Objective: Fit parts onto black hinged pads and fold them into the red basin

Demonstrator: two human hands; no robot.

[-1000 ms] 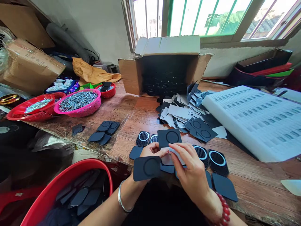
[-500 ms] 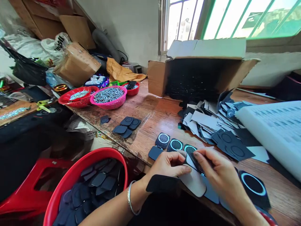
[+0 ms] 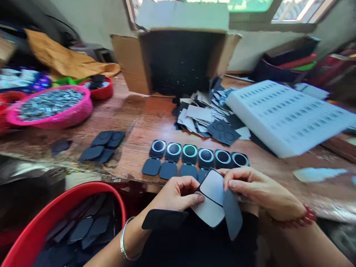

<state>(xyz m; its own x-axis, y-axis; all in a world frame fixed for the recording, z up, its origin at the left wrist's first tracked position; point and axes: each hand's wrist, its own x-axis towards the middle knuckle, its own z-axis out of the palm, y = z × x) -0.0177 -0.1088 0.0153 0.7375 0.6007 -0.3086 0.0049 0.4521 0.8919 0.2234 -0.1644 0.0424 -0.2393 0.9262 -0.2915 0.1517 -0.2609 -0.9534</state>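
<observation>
My left hand (image 3: 178, 196) pinches a folded-out sticker sheet (image 3: 210, 213) between thumb and fingers; two pale rounded panels with a dark border face me. From the closed thumb and fingers of my right hand (image 3: 256, 189) hangs a dark grey rounded piece (image 3: 233, 215), against the sheet's right edge. A black patch (image 3: 164, 218) lies across my left wrist. Just beyond my hands, several hinged black pads (image 3: 174, 150) with pale rings stand in a row, their plain lower halves (image 3: 168, 170) toward me. My hands partly cover the lower halves on the right.
A red tub (image 3: 122, 202) of dark pads is at lower left. More black pads (image 3: 93, 152) lie near the table edge. Behind are a pink basket (image 3: 50, 120) of small metal parts, an open carton (image 3: 129, 68), a heap of backing scraps (image 3: 198, 113) and a white foam block (image 3: 261, 126).
The view has swung right and down. The sheet now faces me with both pale panels showing, and my right hand has come away slightly with the grey piece hanging from it.
</observation>
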